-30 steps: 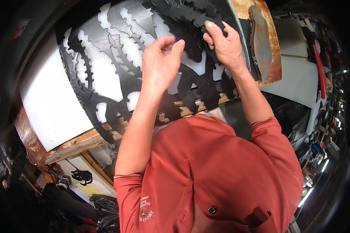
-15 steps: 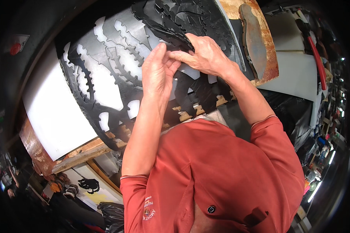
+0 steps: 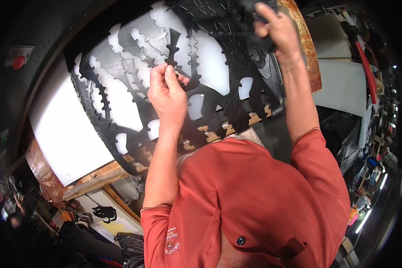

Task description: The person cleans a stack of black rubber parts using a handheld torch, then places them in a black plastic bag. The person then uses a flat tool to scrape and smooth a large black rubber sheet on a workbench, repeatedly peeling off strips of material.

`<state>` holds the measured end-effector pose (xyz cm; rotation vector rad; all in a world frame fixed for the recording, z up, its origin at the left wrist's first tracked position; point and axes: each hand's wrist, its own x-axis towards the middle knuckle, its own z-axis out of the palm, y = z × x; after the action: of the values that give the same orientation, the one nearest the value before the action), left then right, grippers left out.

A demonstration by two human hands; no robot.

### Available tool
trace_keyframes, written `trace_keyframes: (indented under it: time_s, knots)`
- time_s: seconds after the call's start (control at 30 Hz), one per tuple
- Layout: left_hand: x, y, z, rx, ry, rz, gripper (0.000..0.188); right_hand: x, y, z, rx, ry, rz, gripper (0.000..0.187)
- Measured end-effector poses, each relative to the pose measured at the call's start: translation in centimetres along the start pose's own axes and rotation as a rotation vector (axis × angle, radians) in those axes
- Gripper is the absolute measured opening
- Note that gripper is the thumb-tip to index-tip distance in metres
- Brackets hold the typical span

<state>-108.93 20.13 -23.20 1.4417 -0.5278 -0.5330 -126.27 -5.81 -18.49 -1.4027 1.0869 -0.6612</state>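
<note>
My left hand (image 3: 167, 96) is closed, thumb and fingers pinching a black notched strip (image 3: 172, 44). The strip's flared end points away from me, and its lower part is hidden by my fingers. Under it lies a large black sheet (image 3: 201, 105) with many cut-out shapes, pale board showing through the gaps. My right hand (image 3: 279, 35) is raised over the far right part of the sheet, where dark cut pieces lie. Its fingers look apart, though slightly blurred, and I make out nothing between them.
A white board (image 3: 71, 129) sticks out left of the sheet, above a wooden edge (image 3: 96, 183). To the right are a rusty-brown plate (image 3: 314, 76), pale sheets (image 3: 339, 82) and a red handle (image 3: 366, 73). A red button (image 3: 18, 62) sits on the dark machine at far left.
My hands have parted. The right moved away to the far right, leaving the bunched dark pieces it held; the left came slightly nearer and now grips a notched strip. More cut-outs show.
</note>
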Motion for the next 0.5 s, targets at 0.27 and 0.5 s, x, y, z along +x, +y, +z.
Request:
trace_keyframes:
  time_s: [0.27, 0.5]
  knots:
    - [0.0, -0.7, 0.3, -0.140, 0.002, 0.028, 0.017, 3.3, -6.7, -12.3, 0.298, 0.482, -0.463, 0.023]
    - [-2.7, 3.8, 2.3, 0.390, -0.234, 0.447, 0.044, -4.2, -0.1, -6.2, -0.877, 0.482, -0.650, 0.039]
